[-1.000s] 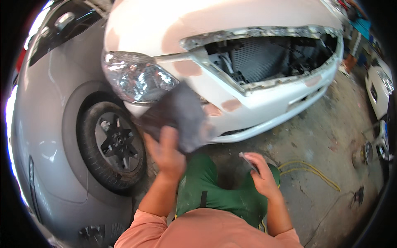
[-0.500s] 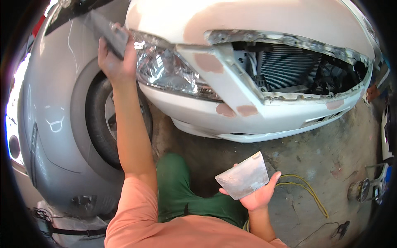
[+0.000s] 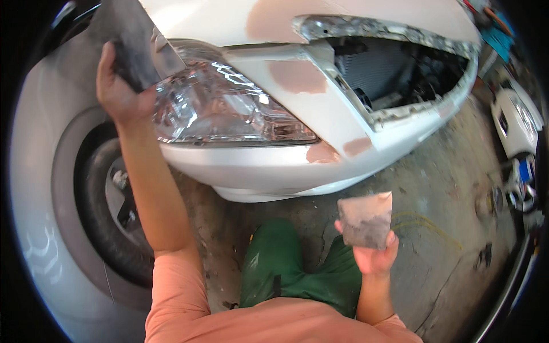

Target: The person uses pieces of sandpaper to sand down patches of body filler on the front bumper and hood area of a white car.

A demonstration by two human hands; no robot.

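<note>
At the upper left my left hand (image 3: 121, 94) grips a dark grey flat sheet (image 3: 123, 31), raised at the outer end of the white car's headlight (image 3: 217, 108). Whether it touches the car I cannot tell. My right hand (image 3: 372, 257) holds a small squarish flat piece (image 3: 365, 220), smudged grey and pinkish, low at right above my green-trousered leg. The white car's hood (image 3: 214, 17) and bumper (image 3: 246, 171) carry matt pinkish patches (image 3: 297, 77), and its front has an open grille gap (image 3: 400, 74) showing the radiator.
A grey car (image 3: 40, 206) with its wheel stands close on my left. On the concrete floor (image 3: 429, 171) lie a yellow hose (image 3: 429, 226) and a dark cable (image 3: 440, 300). Loose white bumper parts (image 3: 512, 126) and a metal can (image 3: 486, 203) sit at the right.
My left hand with the dark sheet has moved from the middle up and left beside the headlight. My right hand has come upward slightly and right, its piece now tilted more upright.
</note>
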